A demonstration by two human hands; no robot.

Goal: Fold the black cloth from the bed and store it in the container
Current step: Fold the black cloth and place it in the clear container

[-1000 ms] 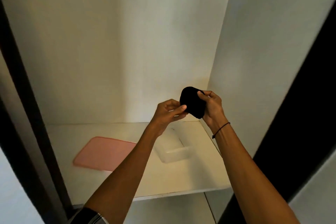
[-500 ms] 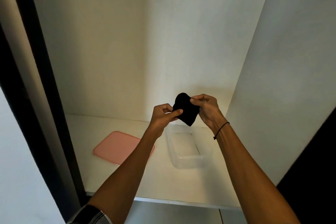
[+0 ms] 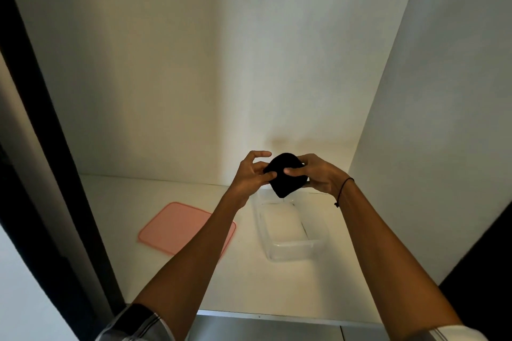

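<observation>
The black cloth (image 3: 285,177) is folded into a small thick bundle and held in the air between both hands. My left hand (image 3: 250,174) pinches its left edge with thumb and fingers, the index finger lifted. My right hand (image 3: 318,174) grips its right side, thumb across the front. The bundle hangs just above the far end of a clear plastic container (image 3: 293,253), which sits open and empty on the white shelf (image 3: 249,285) below my hands.
A pink lid (image 3: 177,225) lies flat on the shelf left of the container, partly under my left forearm. White cupboard walls close in at the back and right. A dark door frame (image 3: 50,174) runs down the left side.
Both hands have dropped with the cloth toward the container's far end, and the cloth is squeezed into a tighter bundle. The view has moved closer to the shelf.
</observation>
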